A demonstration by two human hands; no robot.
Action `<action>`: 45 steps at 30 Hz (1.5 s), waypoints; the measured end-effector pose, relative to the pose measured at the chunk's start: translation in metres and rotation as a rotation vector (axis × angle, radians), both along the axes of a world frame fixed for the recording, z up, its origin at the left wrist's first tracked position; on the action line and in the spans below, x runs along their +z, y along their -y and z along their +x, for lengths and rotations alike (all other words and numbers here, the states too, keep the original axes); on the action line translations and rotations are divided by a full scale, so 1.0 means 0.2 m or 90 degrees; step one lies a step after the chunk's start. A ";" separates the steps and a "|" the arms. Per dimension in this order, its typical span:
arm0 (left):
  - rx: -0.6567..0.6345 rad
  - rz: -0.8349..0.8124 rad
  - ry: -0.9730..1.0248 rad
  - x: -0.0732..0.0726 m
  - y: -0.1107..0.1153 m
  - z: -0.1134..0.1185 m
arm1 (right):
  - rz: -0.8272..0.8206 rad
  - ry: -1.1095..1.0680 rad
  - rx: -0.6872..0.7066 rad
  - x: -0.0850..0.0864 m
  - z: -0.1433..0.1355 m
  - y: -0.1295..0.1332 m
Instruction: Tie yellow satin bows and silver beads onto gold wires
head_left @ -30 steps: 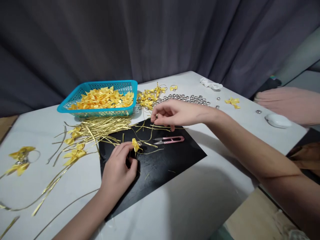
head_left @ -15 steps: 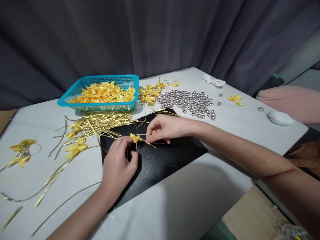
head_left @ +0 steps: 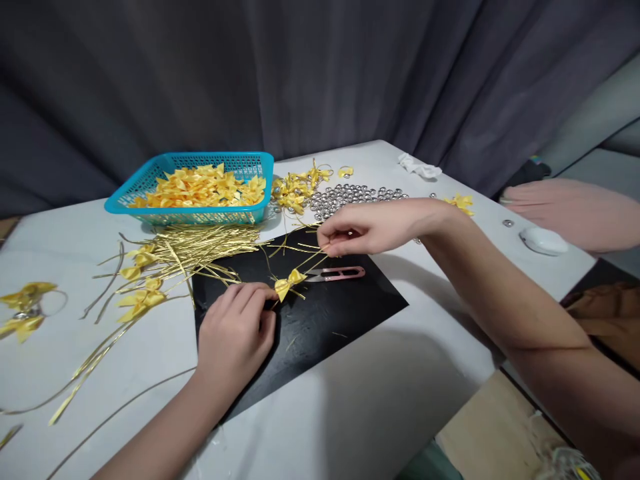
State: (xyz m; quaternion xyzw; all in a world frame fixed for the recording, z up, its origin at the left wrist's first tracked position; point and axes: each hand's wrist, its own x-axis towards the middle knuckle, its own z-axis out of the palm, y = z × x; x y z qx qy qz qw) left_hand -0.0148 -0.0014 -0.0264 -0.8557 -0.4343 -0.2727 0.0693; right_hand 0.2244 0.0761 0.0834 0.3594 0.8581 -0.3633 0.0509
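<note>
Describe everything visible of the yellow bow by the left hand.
The yellow bow looks like glossy ribbon, its two wings flaring from a pinched middle. It is tilted over the black mat, one wing against the left hand; gold strands run from it to the right hand. Whether it rests on the mat is unclear.

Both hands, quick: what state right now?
Left hand: curled, fingertips at the yellow bow; grip cannot be told.
Right hand: closed, pinching gold strands.

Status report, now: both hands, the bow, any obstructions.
Left hand at yellow bow. Right hand pinching gold strands. Pink snips on black sheet, close beside bow.
</note>
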 end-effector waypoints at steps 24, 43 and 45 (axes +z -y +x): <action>0.005 0.131 -0.096 0.00 0.01 0.00 | 0.335 -0.122 -0.138 -0.12 -0.01 -0.05; -0.001 -0.006 0.005 0.00 0.01 0.01 | 0.274 -0.092 -0.108 -0.20 -0.09 -0.05; -0.003 0.003 0.006 0.00 0.02 0.01 | 0.223 -0.057 -0.104 -0.21 -0.10 -0.04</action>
